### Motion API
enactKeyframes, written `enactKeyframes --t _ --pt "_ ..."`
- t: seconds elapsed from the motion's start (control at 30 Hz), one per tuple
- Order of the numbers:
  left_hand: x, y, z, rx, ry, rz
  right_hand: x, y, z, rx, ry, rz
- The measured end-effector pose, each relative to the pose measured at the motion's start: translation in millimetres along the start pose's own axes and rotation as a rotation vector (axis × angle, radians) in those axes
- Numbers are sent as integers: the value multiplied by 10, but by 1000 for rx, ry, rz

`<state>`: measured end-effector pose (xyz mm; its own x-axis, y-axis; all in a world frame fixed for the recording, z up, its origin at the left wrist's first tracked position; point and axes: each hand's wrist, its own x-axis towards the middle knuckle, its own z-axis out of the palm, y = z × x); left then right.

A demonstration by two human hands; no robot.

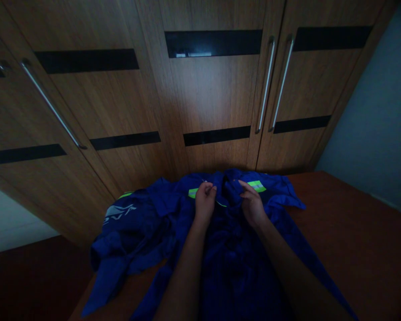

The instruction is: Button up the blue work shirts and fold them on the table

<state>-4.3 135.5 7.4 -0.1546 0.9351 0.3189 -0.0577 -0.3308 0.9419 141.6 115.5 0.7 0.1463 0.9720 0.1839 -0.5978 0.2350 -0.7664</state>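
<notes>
Before the closed wardrobe (214, 93), the left hand (206, 198) pinched an edge of the blue garment (234, 249) lying on the reddish-brown surface (347, 223); the right hand (252, 205) was at its collar, grip unclear.

In dim light, a wooden wardrobe (214, 89) with black strips (217, 136) and metal handles (266, 87) stands behind a reddish-brown table (347, 223), a bluish wall (381, 120) at right.

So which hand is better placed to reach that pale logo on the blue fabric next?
Left, I'd say: the left hand is nearer the pale logo, while the right hand would probably have to cross over the left.
</notes>
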Motion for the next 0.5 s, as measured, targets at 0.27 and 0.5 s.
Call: enactKeyframes --t 0.27,0.5 --pt "-67 104 56 -323 -118 -194 -23 122 1 -218 -106 1" --pt "-93 160 15 -430 -172 -303 -33 125 -24 -243 -132 -2"
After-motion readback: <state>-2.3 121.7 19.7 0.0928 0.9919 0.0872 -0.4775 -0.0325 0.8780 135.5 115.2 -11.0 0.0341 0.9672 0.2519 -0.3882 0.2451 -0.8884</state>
